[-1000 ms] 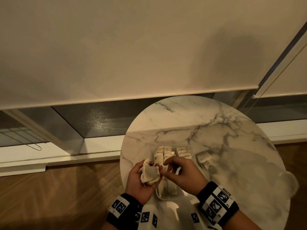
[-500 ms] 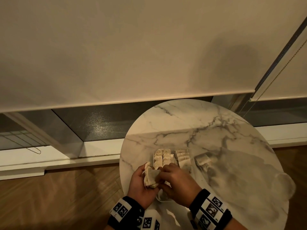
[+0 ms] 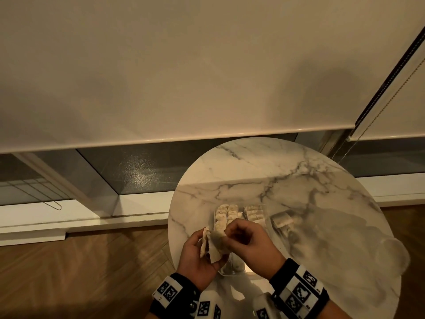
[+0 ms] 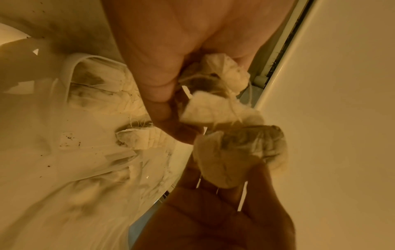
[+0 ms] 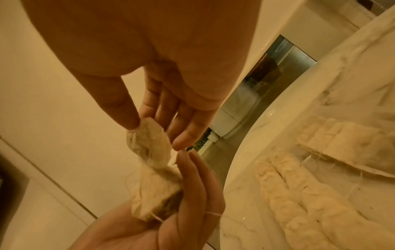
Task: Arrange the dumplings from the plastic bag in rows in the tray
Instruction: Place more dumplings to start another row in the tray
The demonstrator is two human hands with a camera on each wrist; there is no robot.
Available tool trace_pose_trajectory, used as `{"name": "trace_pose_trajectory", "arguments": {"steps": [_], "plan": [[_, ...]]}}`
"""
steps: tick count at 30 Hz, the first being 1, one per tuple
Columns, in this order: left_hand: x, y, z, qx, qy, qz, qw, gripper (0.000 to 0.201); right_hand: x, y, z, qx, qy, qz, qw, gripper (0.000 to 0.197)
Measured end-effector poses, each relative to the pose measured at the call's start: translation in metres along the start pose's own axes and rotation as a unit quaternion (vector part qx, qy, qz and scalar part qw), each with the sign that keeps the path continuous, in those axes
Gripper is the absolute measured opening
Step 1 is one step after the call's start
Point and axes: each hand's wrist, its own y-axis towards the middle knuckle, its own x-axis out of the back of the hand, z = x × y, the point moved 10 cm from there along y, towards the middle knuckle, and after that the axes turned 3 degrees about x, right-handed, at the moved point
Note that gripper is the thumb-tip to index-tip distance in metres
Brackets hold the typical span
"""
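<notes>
My left hand [image 3: 207,242] holds a small bunch of pale dumplings [image 3: 212,246] with loose strings above the table's near left edge. My right hand [image 3: 230,233] pinches one dumpling [image 5: 147,140] at the top of that bunch between thumb and fingers [image 5: 128,118]. In the left wrist view the pinched dumpling [image 4: 213,110] sits just above the ones in my left fingers [image 4: 235,155]. The clear tray [image 3: 230,271] lies under my hands, with two rows of dumplings [image 3: 226,215] at its far end and a shorter stack [image 3: 253,211] beside them.
The round marble table [image 3: 287,176] stands against a window with a lowered roller blind [image 3: 184,77]. A crumpled clear plastic bag [image 4: 107,169] with several dumplings [image 3: 285,221] lies right of the tray. Wooden floor [image 3: 80,272] shows at the left.
My right hand has moved left from above the tray to the bunch in my left hand and now pinches one dumpling. The bunch has turned in my left hand.
</notes>
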Motion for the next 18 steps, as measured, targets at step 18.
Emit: {"name": "trace_pose_trajectory", "arguments": {"steps": [18], "plan": [[0.025, 0.013, 0.013, 0.053, -0.076, -0.019, 0.996, 0.022, 0.030, -0.009, -0.048, -0.197, 0.171, -0.070, 0.963, 0.026]]}}
